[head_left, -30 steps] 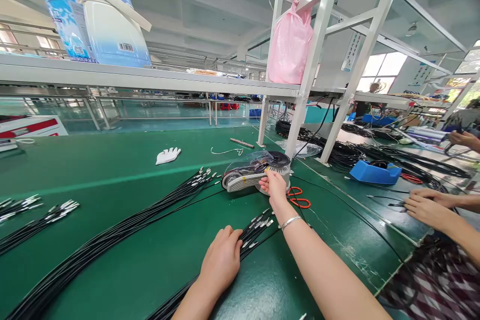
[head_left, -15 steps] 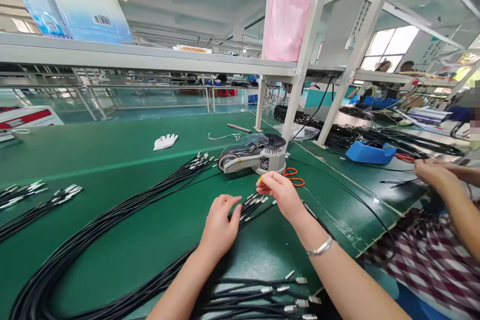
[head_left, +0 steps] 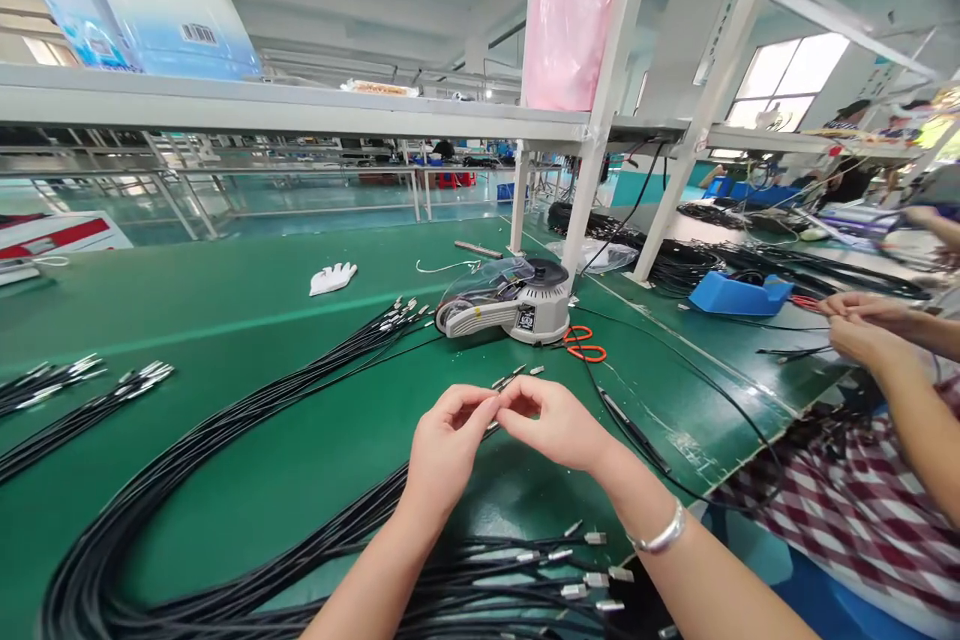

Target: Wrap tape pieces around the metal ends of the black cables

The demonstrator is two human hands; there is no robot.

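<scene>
My left hand [head_left: 448,450] and my right hand [head_left: 553,423] meet with thumbs and forefingers pinched together over the green tabletop. What sits between the fingertips is hidden. A bundle of black cables [head_left: 330,535] runs under my hands, and its silver connector ends [head_left: 519,372] poke out just beyond the fingers. Its other end [head_left: 390,315] lies farther back, the bundle bent in a wide U at the left. Beyond my hands stands a grey tape dispenser [head_left: 540,313] with a round black top. Orange-handled scissors [head_left: 585,348] lie beside it.
More cables with silver ends [head_left: 555,575] lie close to me, others [head_left: 135,385] at the left. A black pen-like tool [head_left: 634,430] rests right of my hands. A white glove [head_left: 334,278] and a blue holder [head_left: 739,294] lie farther off. At right, a co-worker's hands [head_left: 870,325] work.
My right hand, which pinched a small yellowish piece near the dispenser, has come down and left to meet my left hand. My left fingers have closed from apart to a pinch.
</scene>
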